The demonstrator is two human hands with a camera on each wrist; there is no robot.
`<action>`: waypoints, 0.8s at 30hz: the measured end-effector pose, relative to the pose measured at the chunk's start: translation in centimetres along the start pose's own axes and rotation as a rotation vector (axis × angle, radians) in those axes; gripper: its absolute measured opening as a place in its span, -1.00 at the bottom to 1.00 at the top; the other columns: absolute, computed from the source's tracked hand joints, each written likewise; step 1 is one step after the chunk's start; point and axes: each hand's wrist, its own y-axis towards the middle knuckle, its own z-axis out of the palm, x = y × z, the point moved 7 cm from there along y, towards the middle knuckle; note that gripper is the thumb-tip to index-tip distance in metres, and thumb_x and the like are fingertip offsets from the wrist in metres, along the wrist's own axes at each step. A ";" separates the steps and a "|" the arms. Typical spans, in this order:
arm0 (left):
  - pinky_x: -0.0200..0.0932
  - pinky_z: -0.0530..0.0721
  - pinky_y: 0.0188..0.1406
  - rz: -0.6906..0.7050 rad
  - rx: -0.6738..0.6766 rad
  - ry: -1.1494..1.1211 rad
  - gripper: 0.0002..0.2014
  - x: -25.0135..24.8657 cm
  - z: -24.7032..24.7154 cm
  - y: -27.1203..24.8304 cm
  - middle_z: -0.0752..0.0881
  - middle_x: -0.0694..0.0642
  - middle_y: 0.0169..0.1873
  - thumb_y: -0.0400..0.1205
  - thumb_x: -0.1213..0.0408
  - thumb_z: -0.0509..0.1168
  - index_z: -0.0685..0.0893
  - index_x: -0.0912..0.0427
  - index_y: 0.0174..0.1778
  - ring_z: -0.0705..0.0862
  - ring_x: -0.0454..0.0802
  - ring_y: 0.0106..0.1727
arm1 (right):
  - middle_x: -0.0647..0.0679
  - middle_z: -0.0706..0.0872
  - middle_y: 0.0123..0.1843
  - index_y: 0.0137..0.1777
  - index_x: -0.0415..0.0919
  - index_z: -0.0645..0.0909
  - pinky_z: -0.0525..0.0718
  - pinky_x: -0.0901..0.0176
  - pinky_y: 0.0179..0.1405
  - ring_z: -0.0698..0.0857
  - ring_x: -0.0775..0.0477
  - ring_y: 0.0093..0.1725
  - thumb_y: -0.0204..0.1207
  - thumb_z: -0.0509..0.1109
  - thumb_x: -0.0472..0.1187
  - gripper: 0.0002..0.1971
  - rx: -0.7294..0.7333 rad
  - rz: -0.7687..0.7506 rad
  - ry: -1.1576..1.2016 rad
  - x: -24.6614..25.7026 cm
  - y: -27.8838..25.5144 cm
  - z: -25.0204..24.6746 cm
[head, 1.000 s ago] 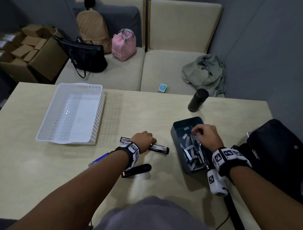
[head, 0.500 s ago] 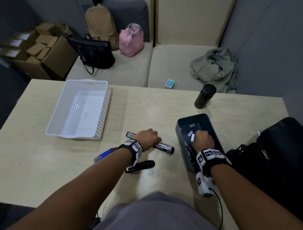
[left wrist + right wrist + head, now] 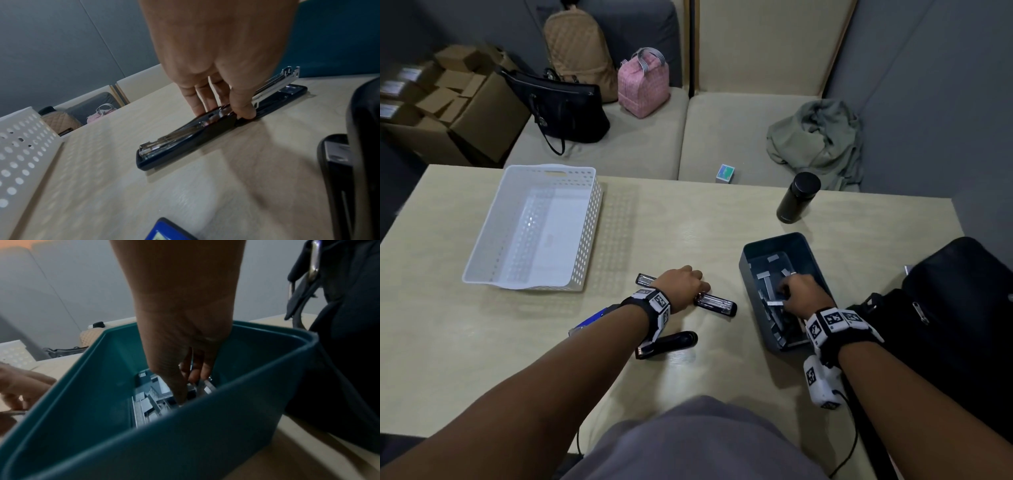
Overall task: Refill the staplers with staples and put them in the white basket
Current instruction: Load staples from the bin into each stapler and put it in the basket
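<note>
A white perforated plastic basket [image 3: 530, 229] sits on the left part of the pale wooden tabletop [image 3: 688, 222], with nothing in it. Nearer the person, a blue stapler [image 3: 589, 320] peeks out from under the left forearm, and a closed black stapler [image 3: 671, 342] lies just beside that wrist. Beyond these, the left hand [image 3: 681, 287] rests on a black stapler opened out flat [image 3: 185, 138], its bare metal staple channel facing up. The fingers [image 3: 242, 104] reach down straight and press on the hinge area in the middle of this stapler, with the thumb tip at its near edge; they pin it to the tabletop and do not wrap round it. This stapler lies well apart from the basket, between it and the dark teal rectangular plastic bin [image 3: 753, 284] to the right.

The right hand [image 3: 804, 296] dips into that bin, which holds loose silver staple strips [image 3: 767, 274] scattered over its floor. In the right wrist view its fingers [image 3: 205, 369] curl downward and close on a staple strip [image 3: 208, 387] between them.

A black cylindrical flask [image 3: 798, 197] stands upright near the far edge of the tabletop, behind the bin. A black bag [image 3: 962, 308] lies at the right edge, just beside the bin.
</note>
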 end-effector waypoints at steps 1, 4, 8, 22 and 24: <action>-0.03 0.56 -0.12 -0.003 0.001 -0.001 -0.60 0.0 0.0 0.0 0.62 0.14 0.24 0.67 0.40 0.23 0.57 0.02 0.42 0.55 0.17 0.31 | -0.21 0.79 0.09 0.05 -0.24 0.79 0.77 0.05 0.02 0.77 -0.22 0.04 0.40 0.41 -0.46 -0.73 0.007 -0.013 -0.033 0.3 -0.2 0.1; -0.05 0.51 -0.17 -0.004 0.003 -0.006 -0.60 -0.1 0.2 0.0 0.62 0.13 0.23 0.66 0.39 0.23 0.58 0.00 0.42 0.55 0.16 0.31 | -0.26 0.73 0.14 0.01 -0.33 0.77 0.77 0.02 -0.01 0.76 -0.25 0.07 0.42 0.40 -0.48 -0.78 0.010 -0.019 -0.147 0.9 -0.7 0.4; -0.03 0.56 -0.13 0.000 0.011 -0.006 -0.60 -0.2 0.5 -0.2 0.63 0.13 0.23 0.65 0.38 0.27 0.59 0.00 0.40 0.56 0.16 0.31 | -0.26 0.63 0.25 0.10 -0.38 0.73 0.72 0.05 0.03 0.73 -0.24 0.14 0.47 0.43 -0.42 -0.78 -0.008 -0.074 -0.208 1.0 -0.6 0.6; 0.00 0.62 -0.07 -0.026 -0.016 -0.101 -0.65 0.7 1.1 -1.9 0.67 0.10 0.17 0.64 0.35 0.29 0.67 -0.03 0.32 0.59 0.16 0.28 | -0.15 0.74 -0.02 0.25 -0.21 0.72 0.69 0.24 0.13 0.71 -0.04 -0.17 0.61 0.27 -0.39 -0.70 -0.429 -0.290 0.472 7.1 -2.5 -8.5; -0.01 0.62 -0.07 -0.041 -0.022 -0.112 -0.66 1.2 1.3 -2.4 0.68 0.10 0.15 0.63 0.36 0.29 0.69 -0.03 0.29 0.60 0.16 0.27 | -0.08 0.73 -0.07 0.18 -0.24 0.76 0.70 0.33 0.02 0.68 0.10 -0.24 0.60 0.30 -0.40 -0.74 -0.361 -0.301 0.551 9.3 -3.0 -7.6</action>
